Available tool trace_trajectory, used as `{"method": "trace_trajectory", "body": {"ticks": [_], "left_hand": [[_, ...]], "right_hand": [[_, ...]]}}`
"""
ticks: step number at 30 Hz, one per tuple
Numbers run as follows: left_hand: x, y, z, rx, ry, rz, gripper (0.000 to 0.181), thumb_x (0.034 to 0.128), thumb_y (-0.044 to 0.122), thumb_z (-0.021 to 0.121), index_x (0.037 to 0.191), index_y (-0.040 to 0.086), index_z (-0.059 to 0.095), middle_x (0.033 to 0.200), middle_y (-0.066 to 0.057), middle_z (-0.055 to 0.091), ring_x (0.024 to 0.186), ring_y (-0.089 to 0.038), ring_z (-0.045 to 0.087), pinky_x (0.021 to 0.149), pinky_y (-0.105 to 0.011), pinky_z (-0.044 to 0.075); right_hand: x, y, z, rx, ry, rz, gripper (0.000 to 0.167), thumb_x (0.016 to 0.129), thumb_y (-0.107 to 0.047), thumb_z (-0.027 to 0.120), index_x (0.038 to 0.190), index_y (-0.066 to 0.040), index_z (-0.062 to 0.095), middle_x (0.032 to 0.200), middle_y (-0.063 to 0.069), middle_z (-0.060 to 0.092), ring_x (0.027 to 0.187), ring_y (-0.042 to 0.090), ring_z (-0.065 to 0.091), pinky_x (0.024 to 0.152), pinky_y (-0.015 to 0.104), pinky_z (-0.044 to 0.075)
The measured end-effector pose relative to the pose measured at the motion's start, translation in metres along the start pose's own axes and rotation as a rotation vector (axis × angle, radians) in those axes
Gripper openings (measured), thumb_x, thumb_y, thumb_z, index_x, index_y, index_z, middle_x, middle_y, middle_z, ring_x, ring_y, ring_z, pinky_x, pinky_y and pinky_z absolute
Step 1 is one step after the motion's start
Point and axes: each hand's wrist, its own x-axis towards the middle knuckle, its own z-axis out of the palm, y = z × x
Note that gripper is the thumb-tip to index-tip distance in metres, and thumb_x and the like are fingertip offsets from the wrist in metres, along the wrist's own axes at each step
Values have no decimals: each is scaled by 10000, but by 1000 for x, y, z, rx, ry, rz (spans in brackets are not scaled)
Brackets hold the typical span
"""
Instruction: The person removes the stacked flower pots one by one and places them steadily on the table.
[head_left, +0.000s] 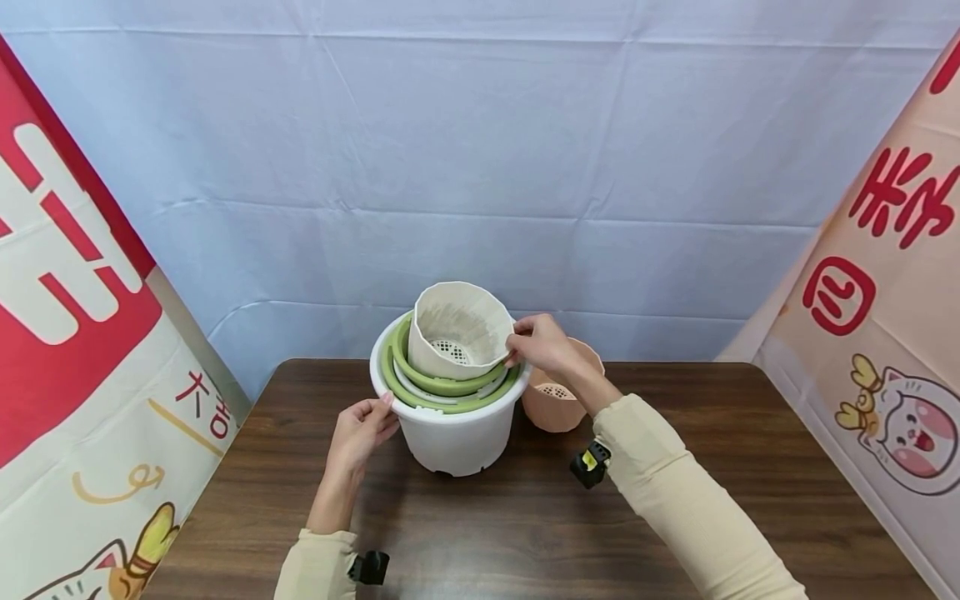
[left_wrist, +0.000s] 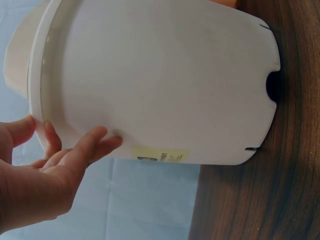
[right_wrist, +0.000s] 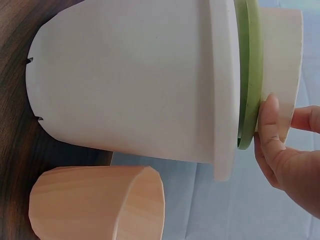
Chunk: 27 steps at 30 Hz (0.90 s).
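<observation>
Nested pots and two hands at a dark wooden table (head_left: 675, 467). The large white pot (head_left: 450, 446) stood upright between the hands, with an outer green rim (head_left: 450, 408) and an inner green rim (head_left: 442, 386) seated in its mouth; the cream pot (head_left: 480, 321) sat uppermost, its lower part within the inner green rim. The left hand (head_left: 360, 433) pinched the rim of the large white pot at its near left side, thumb on the edge and fingers beneath it. The right hand (head_left: 543, 343) gripped the right side of the cream pot, thumb over its lip and fingers against the outer wall. The hands were well apart, on opposite sides of the stack. A peach pot (head_left: 553, 406) stood just beside the stack on the right, partly covered by the right forearm.

The head view alone showed the perforated base (head_left: 450, 351) of the cream pot. The left wrist view alone revealed a pale yellow label (left_wrist: 161, 154) low on the white wall. The right wrist view exposed the right fingers (right_wrist: 270, 127) on the cream wall, hidden from above.
</observation>
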Motion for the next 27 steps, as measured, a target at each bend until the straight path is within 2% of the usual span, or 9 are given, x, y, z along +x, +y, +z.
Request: {"method": "trace_trajectory", "body": {"ticks": [6,13,19,27], "left_hand": [[1,-1,-1,7,-3,6,306,935,180,542,993,-120,528,884,-89,617,867,-150,615,879,-398,476],[2,-2,-1,22,-2,8,301,943,175,527,1009,-119,533,907,-102,612,880,-157,613,863,-376,490],[1,0,-1,23,2,6,317,938,185,537,1005,-125,530,902,-103,609,865,-147,613,864,-382,489],[0,0,0,25,-1,-2,328,936,189,540,1019,-128,528,892,-92,612,871,-150,609,872,-388,484]], "right_hand": [[-2,-1,-1,29,1,7,252,846,53,447,1042,181,540,874,290,598,554,146,607,731,415,544],[-3,-4,-1,17,12,-10,236,845,46,444,1004,187,546,779,219,612,552,155,612,727,421,543],[-5,-7,-2,2,26,-27,268,846,46,442,1056,177,545,712,147,605,552,153,614,715,397,549],[-7,-7,-4,4,19,-8,299,852,34,430,1100,165,536,908,314,594,581,169,624,761,396,538]]}}
